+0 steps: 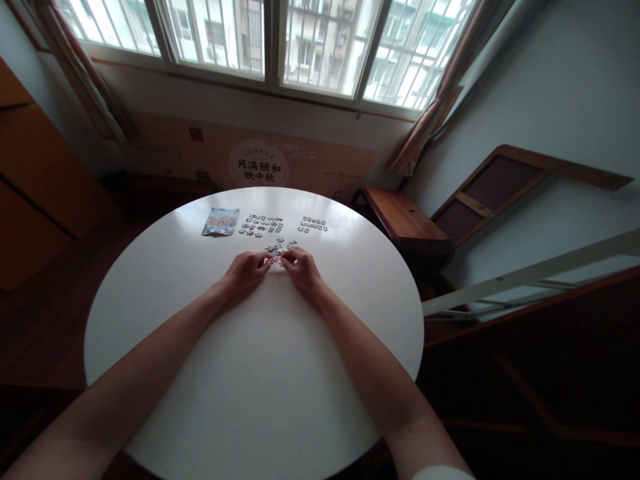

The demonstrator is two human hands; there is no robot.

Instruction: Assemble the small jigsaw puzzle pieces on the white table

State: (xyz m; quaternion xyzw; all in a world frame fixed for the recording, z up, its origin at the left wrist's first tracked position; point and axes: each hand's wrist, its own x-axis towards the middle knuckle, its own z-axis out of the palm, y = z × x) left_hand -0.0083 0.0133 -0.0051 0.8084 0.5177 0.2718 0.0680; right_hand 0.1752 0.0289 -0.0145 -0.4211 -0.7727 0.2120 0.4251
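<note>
My left hand (246,269) and my right hand (301,265) rest close together on the round white table (260,373), fingers curled in a pinch over a small cluster of jigsaw pieces (278,249). Each hand's fingertips press on pieces of that cluster; which piece each holds is too small to make out. Further back lie two loose groups of puzzle pieces (261,225), with the smaller group (313,225) to the right. A small colourful picture card (221,221) lies to their left.
A wooden chair (400,217) stands at the table's far right edge. A wooden frame (500,187) leans on the right wall. A cardboard panel with printed characters (259,167) stands under the window. A wooden cabinet (35,180) is at left.
</note>
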